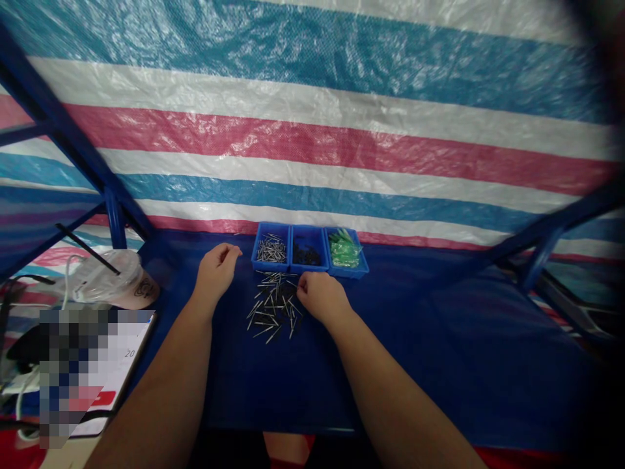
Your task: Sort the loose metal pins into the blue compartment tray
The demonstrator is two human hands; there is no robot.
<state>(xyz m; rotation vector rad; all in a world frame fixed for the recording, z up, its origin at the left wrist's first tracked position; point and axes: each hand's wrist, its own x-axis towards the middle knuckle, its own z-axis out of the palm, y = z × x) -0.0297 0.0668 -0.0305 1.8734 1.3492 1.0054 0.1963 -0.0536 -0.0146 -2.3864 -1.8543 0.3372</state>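
A loose pile of thin metal pins [271, 306] lies on the dark blue table cover [415, 352]. My right hand [319, 296] rests at the pile's right edge, fingers curled and pinched at the pins. My left hand [217, 268] hovers left of the pile with fingers curled inward; whether it holds anything is hidden. Behind the pile stand three small blue bins: the left bin [271, 254] with metal pins, the middle bin [307, 256] with small black parts, the right bin [346, 253] with green parts.
A striped blue, white and pink tarp [312, 130] hangs behind the table. Blue metal frame bars [115, 225] stand at left and right. A plastic cup with a straw [110, 277] lies at the left, beside a calendar sheet [124, 371] and cables.
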